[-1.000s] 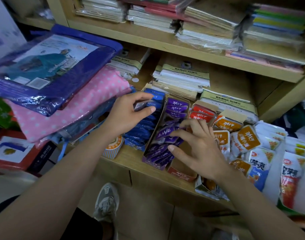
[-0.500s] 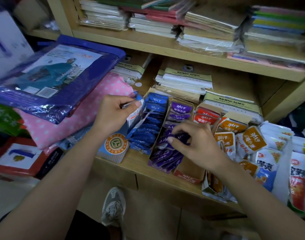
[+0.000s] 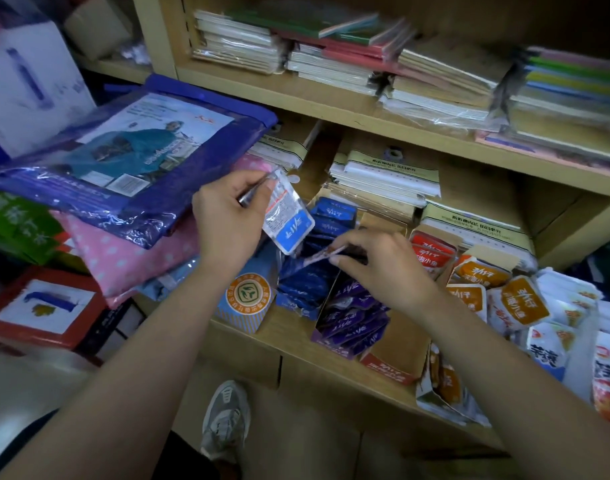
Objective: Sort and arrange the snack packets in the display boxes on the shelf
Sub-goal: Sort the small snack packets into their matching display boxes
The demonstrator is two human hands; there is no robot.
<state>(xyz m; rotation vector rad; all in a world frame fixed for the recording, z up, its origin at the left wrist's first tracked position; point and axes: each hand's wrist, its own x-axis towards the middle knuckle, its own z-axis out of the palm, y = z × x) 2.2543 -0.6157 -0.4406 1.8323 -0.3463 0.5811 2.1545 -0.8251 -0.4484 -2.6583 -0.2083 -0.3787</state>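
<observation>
Fingers point(image 3: 243, 178) of the left hand point(image 3: 224, 220) pinch the white upper end of a flat blue-and-white foil snack packet point(image 3: 289, 223), held up clear of the pale wooden shelf point(image 3: 289, 337). Its long axis runs from about 11 o'clock to 5 o'clock. The blue printed end points toward 5 o'clock, at the open blue cardboard display box point(image 3: 291, 304) of dark blue packets just below it. The right hand point(image 3: 383, 268), at 3 o'clock from that box, pinches a second thin packet point(image 3: 319, 257), seen edge-on so its colour is hard to tell. Its free end points to 8 o'clock, over the blue box beside the purple cardboard display box point(image 3: 331, 345). The left hand's packet looks nearer its slot, so lowering it along its own axis seems the likely move.
</observation>
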